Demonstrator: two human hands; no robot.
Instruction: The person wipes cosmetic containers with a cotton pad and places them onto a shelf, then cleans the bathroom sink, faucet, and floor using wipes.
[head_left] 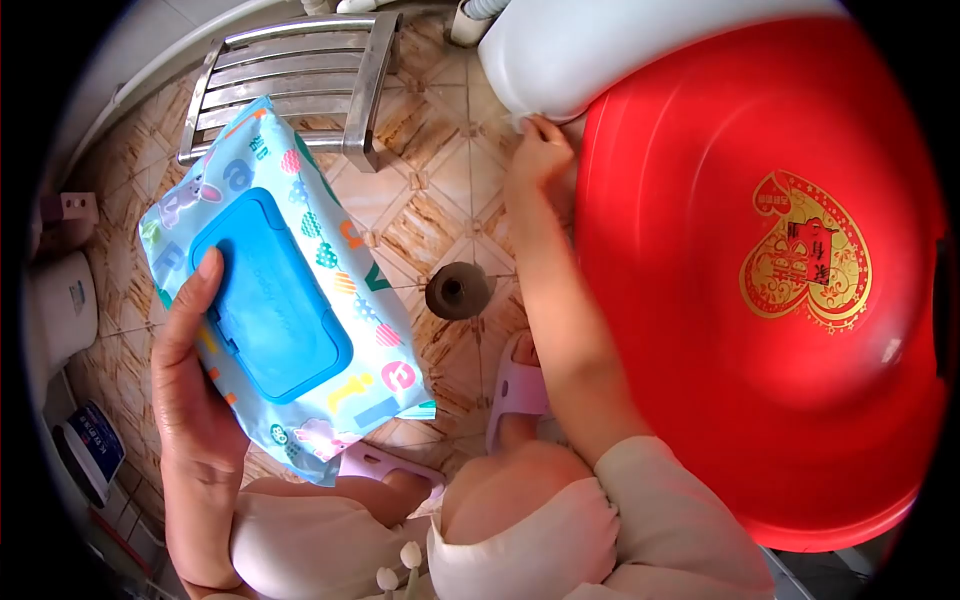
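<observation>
My left hand (pixel 195 370) holds a light blue pack of wipes (pixel 330 290) with a patterned wrapper, its thumb lying on the closed blue lid (pixel 275 300). The pack is tilted, its upper end toward the metal stool. Further off, my right hand (pixel 543 152) reaches to the lower edge of a white rounded fixture (pixel 580 50), beside the rim of a large red basin (pixel 690 250). Its fingers are bent together around something small and whitish that I cannot make out.
A slatted metal stool (pixel 290 75) stands at the upper left on the tiled floor (pixel 400 210). A round drain hole (pixel 457 290) is in the floor's middle. Pink slippers (pixel 520 395) are on my feet. A white bin (pixel 68 305) is at the left edge.
</observation>
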